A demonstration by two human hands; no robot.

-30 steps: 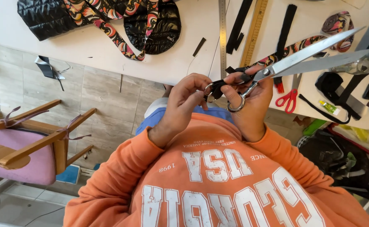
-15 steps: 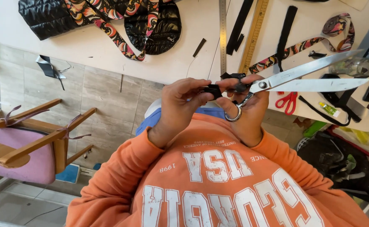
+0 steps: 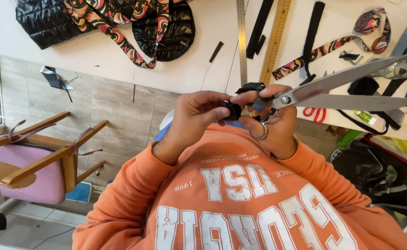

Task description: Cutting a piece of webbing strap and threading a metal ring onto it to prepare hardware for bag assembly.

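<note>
Clearly, the large scissors point(image 3: 347, 88) are gripped by the right hand point(image 3: 273, 125), blades slightly apart and pointing right over the worktop edge. A small black piece point(image 3: 233, 110), probably strap, is pinched by the left hand point(image 3: 196, 115) just left of the blades.

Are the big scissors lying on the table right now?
No: the scissors are off the table, gripped in the right hand with blades parted.
</note>
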